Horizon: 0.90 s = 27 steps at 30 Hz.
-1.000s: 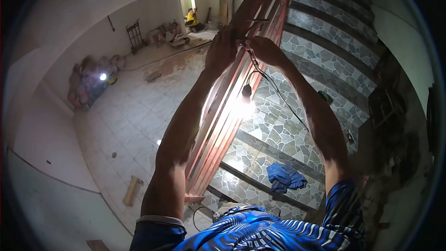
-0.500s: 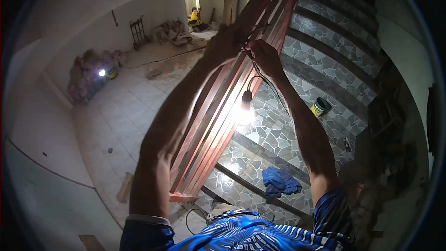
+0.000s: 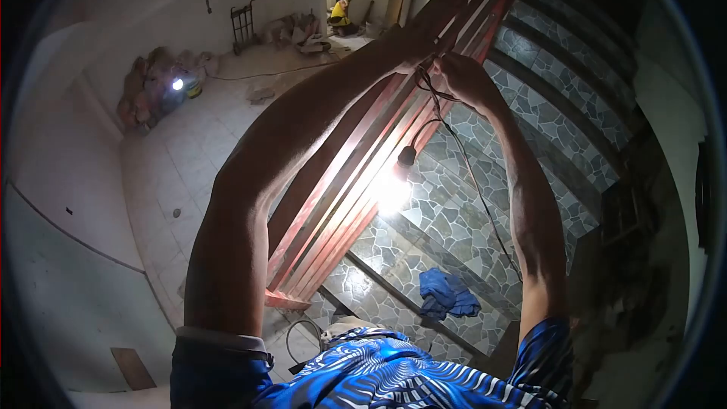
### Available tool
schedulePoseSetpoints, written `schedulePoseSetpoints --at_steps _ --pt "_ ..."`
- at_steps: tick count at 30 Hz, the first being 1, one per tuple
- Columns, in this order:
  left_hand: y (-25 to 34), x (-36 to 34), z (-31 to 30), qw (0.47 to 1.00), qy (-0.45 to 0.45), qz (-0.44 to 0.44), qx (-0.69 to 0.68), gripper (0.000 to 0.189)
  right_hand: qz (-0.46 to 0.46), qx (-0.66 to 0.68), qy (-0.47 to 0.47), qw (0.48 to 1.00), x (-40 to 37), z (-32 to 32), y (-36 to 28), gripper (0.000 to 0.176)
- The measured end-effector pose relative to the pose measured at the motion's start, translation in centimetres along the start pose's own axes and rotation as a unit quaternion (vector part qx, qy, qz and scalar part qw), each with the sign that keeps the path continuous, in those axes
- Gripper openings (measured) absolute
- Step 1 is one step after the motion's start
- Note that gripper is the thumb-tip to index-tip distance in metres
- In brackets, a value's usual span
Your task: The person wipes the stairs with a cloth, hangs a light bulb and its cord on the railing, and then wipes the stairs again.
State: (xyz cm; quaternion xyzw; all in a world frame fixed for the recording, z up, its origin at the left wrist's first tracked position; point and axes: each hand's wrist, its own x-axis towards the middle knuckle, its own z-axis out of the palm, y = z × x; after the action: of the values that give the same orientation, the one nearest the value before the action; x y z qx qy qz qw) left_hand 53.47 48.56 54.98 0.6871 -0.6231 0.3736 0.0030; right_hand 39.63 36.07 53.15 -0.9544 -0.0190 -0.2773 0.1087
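Note:
A red slatted railing (image 3: 333,238) runs diagonally beside the stairs, and both my hands are at its upper part. My right hand (image 3: 463,79) is closed on a dark cable (image 3: 475,174) that is looped near the railing. My left hand (image 3: 418,53) reaches over the slats next to it; its fingers are dark and mostly hidden, so its hold cannot be made out. Below my hands a lit bulb (image 3: 393,193) hangs from its black socket (image 3: 407,155) on the cable, in front of the lower slats.
Stairs with stone-pattern tiles (image 3: 447,204) rise to the upper right. A blue cloth (image 3: 447,293) lies on a step. At the back are a person in yellow (image 3: 339,14), a hand truck (image 3: 243,26), a second light (image 3: 178,84) and piled sacks (image 3: 148,79).
The view has shifted, and my hands and the railing now appear further right. More of the cable shows, looped below my hands and trailing down past my right forearm. The green can is out of sight.

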Motion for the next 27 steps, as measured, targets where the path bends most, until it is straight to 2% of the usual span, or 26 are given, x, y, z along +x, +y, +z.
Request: schedulePoseSetpoints --at_steps 3,5,7,10,14,17,19,21,22,23,25,26,27 --pt "0.0 -0.3 0.4 0.997 -0.013 -0.031 -0.069 0.034 0.036 -0.01 -0.066 0.997 0.5 -1.5 -0.3 0.026" --pt "0.1 -0.6 1.8 0.989 -0.007 -0.074 -0.129 0.035 0.0 -0.049 -0.055 0.997 1.1 -0.9 1.4 0.026" --pt "0.3 -2.0 1.7 0.979 0.056 -0.041 -0.193 0.039 -0.053 -0.097 -0.029 0.993 1.6 -0.6 2.6 0.026" --pt "0.9 -3.3 1.7 0.957 0.144 -0.025 -0.25 0.044 -0.176 -0.268 -0.025 0.947 2.1 -0.9 3.1 0.026" --pt "1.6 -3.9 2.2 0.919 0.256 -0.027 -0.299 0.051 -0.132 -0.33 -0.096 0.93 2.9 -2.2 1.1 0.027" --pt "1.0 -3.3 4.2 0.925 0.269 -0.052 -0.265 0.051 -0.155 -0.35 -0.083 0.92 3.1 -2.3 0.4 0.027" --pt "1.2 -3.0 4.2 0.942 0.222 -0.098 -0.233 0.049 -0.19 -0.351 -0.046 0.916 3.4 -1.9 2.2 0.027" --pt "1.1 -2.5 3.6 0.961 0.155 -0.123 -0.193 0.047 -0.01 -0.157 -0.036 0.987 1.3 -3.4 -0.4 0.027" --pt "0.9 -2.3 2.8 0.971 0.111 -0.125 -0.169 0.047 0.082 -0.055 -0.029 0.995 0.3 -4.0 -1.5 0.028" --pt "0.9 -2.4 2.4 0.979 0.066 -0.127 -0.145 0.046 0.116 0.032 -0.021 0.992 -0.3 -3.6 -1.0 0.027" --pt "1.0 -2.2 2.5 0.985 0.096 -0.093 -0.106 0.044 0.18 0.206 0.002 0.962 -1.6 -1.4 1.6 0.024" --pt "1.1 -2.1 2.6 0.987 0.11 -0.076 -0.086 0.043 0.09 0.251 0.06 0.962 -2.3 0.1 3.3 0.022" --pt "1.2 -2.0 2.5 0.99 0.104 -0.062 -0.073 0.044 0.108 0.31 0.078 0.941 -3.0 1.2 3.6 0.022"
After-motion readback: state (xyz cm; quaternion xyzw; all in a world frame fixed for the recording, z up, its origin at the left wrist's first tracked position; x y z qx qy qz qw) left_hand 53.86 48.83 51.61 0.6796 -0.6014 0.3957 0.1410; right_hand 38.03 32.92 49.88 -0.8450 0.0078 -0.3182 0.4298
